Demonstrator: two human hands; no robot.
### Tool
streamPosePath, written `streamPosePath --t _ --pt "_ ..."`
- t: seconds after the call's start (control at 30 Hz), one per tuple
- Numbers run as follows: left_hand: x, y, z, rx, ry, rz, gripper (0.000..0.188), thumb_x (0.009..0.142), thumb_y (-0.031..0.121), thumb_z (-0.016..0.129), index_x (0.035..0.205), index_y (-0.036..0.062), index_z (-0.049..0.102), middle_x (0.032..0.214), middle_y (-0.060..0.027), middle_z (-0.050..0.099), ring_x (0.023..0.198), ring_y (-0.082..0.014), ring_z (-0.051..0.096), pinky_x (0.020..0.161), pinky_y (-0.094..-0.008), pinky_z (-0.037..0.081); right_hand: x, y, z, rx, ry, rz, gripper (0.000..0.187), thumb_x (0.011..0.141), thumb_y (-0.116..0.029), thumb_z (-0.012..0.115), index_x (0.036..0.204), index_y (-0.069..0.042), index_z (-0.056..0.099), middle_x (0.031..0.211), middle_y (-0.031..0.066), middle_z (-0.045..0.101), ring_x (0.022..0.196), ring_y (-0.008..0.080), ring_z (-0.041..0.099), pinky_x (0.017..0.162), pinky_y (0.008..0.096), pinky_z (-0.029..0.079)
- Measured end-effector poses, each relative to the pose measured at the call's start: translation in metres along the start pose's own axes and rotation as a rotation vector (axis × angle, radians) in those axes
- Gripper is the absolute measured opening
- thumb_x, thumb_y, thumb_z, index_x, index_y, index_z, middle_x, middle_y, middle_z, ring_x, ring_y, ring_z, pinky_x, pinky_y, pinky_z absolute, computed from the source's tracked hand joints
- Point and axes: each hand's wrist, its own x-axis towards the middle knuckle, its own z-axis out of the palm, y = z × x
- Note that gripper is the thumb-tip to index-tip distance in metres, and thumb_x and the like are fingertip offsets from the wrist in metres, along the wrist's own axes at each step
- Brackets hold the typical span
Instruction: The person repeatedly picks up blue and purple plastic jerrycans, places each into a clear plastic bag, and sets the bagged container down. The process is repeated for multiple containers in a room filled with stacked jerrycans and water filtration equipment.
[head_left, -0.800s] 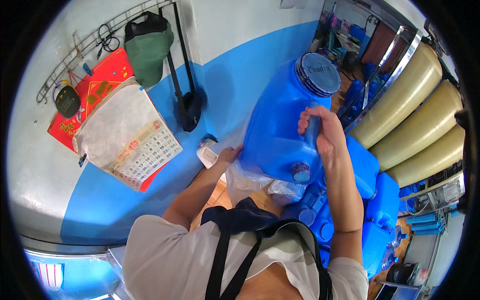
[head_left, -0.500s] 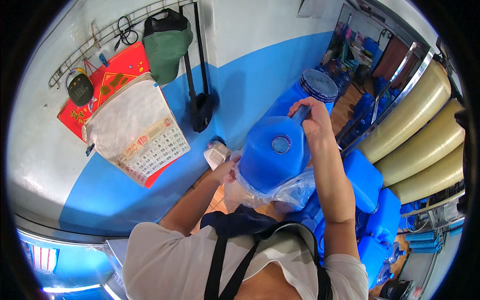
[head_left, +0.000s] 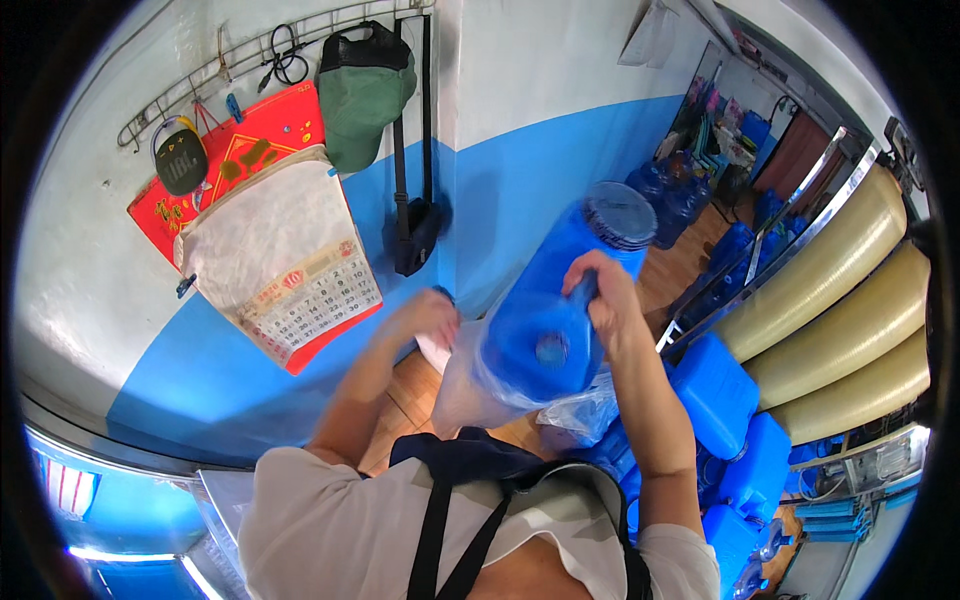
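White shirt (head_left: 330, 530) and dark straps (head_left: 433, 525) are filling the near edge. Right hand (head_left: 612, 302) is gripping a big blue jug (head_left: 530, 318) by its handle, fingers wrapped round it. Jug is leaning out in front of the body, wide lid (head_left: 622, 214) pointing away; whether anything is supporting it underneath, can't tell. Clear plastic bag (head_left: 466, 385) is sitting around its lower end. Left hand (head_left: 425, 318) is hovering just left of the bag, apart from the jug, fingers partly curled; blurred, can't tell if it's pinching anything. Step in hand seems to be handling jug and bag together; next move probably calling for a steady handle grip and a left-hand hold on the film. More blue jugs (head_left: 712, 390) are crowding the right, tan tanks (head_left: 835, 265) standing beyond, wall calendar (head_left: 300, 285) hanging left.
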Motion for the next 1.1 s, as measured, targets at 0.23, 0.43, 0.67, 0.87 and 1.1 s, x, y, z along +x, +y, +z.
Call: streamPosePath --t 0.23,0.43,0.67,0.87,1.1 --pt "0.082 0.018 -0.054 0.006 0.578 0.212 0.049 0.077 0.049 0.065 0.106 0.0092 0.066 0.093 -0.0057 0.067 0.085 -0.0223 0.063 0.079 -0.0360 0.049 -0.060 0.016 0.008 -0.512 -0.262 0.128 0.016 0.071 -0.001 0.068 0.073 -0.002 0.052 0.054 0.0071 0.051 0.040 0.0162 0.049 0.039 0.0276 0.038" --pt "0.127 -0.024 -0.092 0.198 0.490 -0.036 0.063 0.072 0.063 0.063 0.112 0.0153 0.066 0.098 -0.0053 0.067 0.072 -0.0216 0.064 0.064 -0.0361 0.051 -0.078 0.004 -0.014 -0.606 -0.321 0.146 0.018 0.069 0.001 0.069 0.073 -0.004 0.052 0.052 0.0035 0.050 0.039 0.0120 0.048 0.038 0.0238 0.037" --pt "0.150 -0.053 -0.109 1.346 0.462 0.390 0.029 0.074 0.034 0.063 0.078 0.0051 0.068 0.060 -0.0090 0.058 0.058 -0.0145 0.058 0.053 -0.0317 0.046 -0.085 0.015 -0.017 -0.666 -0.399 0.218 0.015 0.069 -0.001 0.069 0.070 -0.002 0.055 0.054 0.0032 0.052 0.040 0.0113 0.050 0.038 0.0228 0.038" --pt "0.097 0.079 -0.023 0.142 0.176 0.288 0.012 0.083 0.019 0.063 0.086 0.0082 0.067 0.071 -0.0015 0.062 0.062 -0.0112 0.053 0.054 -0.0284 0.042 -0.069 0.048 -0.046 -0.649 -0.333 0.284 0.015 0.072 -0.004 0.068 0.070 -0.003 0.053 0.054 0.0044 0.050 0.040 0.0135 0.048 0.039 0.0250 0.039" --pt "0.058 0.099 0.010 0.140 0.603 0.837 0.034 0.082 0.020 0.066 0.110 0.0030 0.059 0.085 -0.0058 0.061 0.068 -0.0159 0.056 0.057 -0.0314 0.044 -0.051 0.060 -0.043 -0.598 -0.186 0.161 0.013 0.073 -0.005 0.063 0.067 -0.002 0.052 0.053 0.0068 0.050 0.039 0.0172 0.047 0.038 0.0302 0.038"
